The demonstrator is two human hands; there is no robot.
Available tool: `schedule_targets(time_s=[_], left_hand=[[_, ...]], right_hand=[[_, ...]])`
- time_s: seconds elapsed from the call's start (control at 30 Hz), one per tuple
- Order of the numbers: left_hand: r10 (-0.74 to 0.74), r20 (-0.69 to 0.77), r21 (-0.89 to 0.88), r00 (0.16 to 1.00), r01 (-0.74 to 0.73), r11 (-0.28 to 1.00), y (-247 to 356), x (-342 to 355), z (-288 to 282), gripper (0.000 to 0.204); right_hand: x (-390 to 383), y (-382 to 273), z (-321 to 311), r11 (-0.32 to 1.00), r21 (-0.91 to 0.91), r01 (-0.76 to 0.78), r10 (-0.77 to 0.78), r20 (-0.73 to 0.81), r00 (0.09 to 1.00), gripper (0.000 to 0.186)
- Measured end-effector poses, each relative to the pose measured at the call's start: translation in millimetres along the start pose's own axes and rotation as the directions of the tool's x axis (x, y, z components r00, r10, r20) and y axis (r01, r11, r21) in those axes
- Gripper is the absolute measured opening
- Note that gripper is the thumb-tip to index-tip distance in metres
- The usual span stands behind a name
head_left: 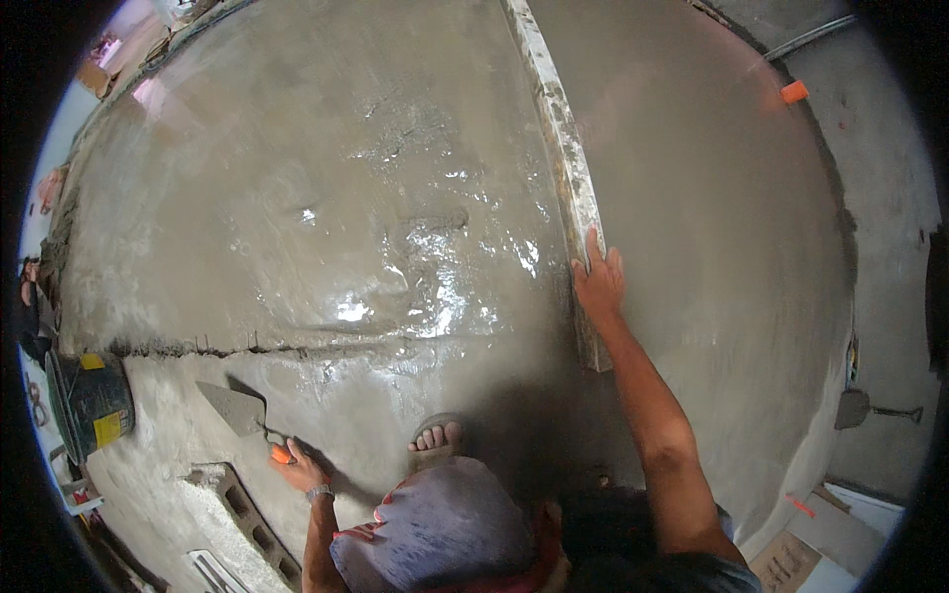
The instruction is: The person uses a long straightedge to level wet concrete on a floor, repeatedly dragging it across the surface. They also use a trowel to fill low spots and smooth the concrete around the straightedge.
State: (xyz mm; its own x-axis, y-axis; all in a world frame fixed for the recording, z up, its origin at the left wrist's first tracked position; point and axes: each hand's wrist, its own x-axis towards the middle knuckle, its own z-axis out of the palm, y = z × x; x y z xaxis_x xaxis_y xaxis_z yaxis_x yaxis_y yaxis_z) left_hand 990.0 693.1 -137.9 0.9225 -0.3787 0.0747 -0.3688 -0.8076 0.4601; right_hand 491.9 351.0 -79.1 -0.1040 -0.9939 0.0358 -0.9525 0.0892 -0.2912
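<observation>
My left hand (301, 469) is closed round the orange handle of a pointed masonry trowel (234, 408), low on the left. Its flat blade points away to the upper left, just over the grey floor. A long pale straightedge (554, 119), splotched with cement, runs from the far edge down to the middle right. My right hand (600, 287) grips it near its close end, with fingers stretched along the top. Wet grey cement (287, 178) spreads on both sides, shiny and uneven left of the straightedge and smoother on the right.
A hollow concrete block (232, 519) lies close to my left forearm. Behind it stands a dark bucket (99, 400) with yellow labels. My bare foot (435, 436) is on the cement below a ridge. A shovel (870, 408) and an orange piece (794, 92) lie along the right side.
</observation>
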Motion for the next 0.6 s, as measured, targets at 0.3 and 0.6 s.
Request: schedule_targets(time_s=[0.3,0.6], left_hand=[[-0.005,0.006,-0.034,1.0,0.005,0.999,-5.3,1.0,-0.6,0.057],[0.007,-0.025,0.009,1.0,-0.007,1.0,0.1,-3.3,2.9,0.05]], right_hand=[[-6.9,-1.7,5.5,1.0,-0.02,0.019,-0.019,0.01,1.0,0.074],[12.4,-9.5,0.9,0.997,-0.007,0.074,-0.074,-0.014,0.997,0.076]])
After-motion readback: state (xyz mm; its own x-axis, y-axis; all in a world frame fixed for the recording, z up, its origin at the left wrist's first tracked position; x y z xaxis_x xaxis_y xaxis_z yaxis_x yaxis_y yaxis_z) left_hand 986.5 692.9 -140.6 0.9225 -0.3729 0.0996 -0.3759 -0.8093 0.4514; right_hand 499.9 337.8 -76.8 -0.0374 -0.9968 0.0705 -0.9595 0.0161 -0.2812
